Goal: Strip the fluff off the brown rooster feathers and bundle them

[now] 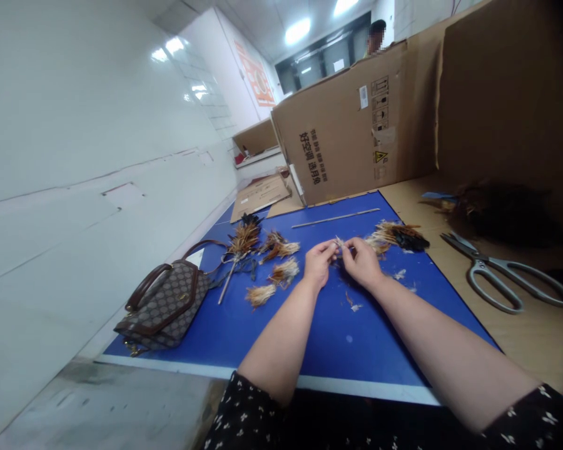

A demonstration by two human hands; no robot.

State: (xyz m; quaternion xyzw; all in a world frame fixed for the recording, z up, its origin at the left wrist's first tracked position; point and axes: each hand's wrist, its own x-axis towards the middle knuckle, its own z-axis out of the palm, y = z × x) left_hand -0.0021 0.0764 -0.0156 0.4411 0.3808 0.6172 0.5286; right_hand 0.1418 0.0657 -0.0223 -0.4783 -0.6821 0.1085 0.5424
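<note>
My left hand (318, 262) and my right hand (360, 262) meet above the blue tabletop, fingertips pinched together. Between them shows the pale tip of a small feather (339, 242); most of it is hidden by the fingers. Right of my right hand lies a loose pile of brown, cream and black feathers (389, 234). To the left of my hands are small feather bundles, one brown and white (279, 245), one cream (285, 271) and one pale (261, 295). Beyond them lies a feather duster (244, 239) with a thin stick handle.
A brown patterned handbag (166, 306) stands at the left by the wall. A thin rod (336, 217) lies across the back of the blue mat (356, 350). Large scissors (502, 269) and a dark feather heap (502, 212) are at right. A cardboard box (342, 137) rises behind, a person beyond it.
</note>
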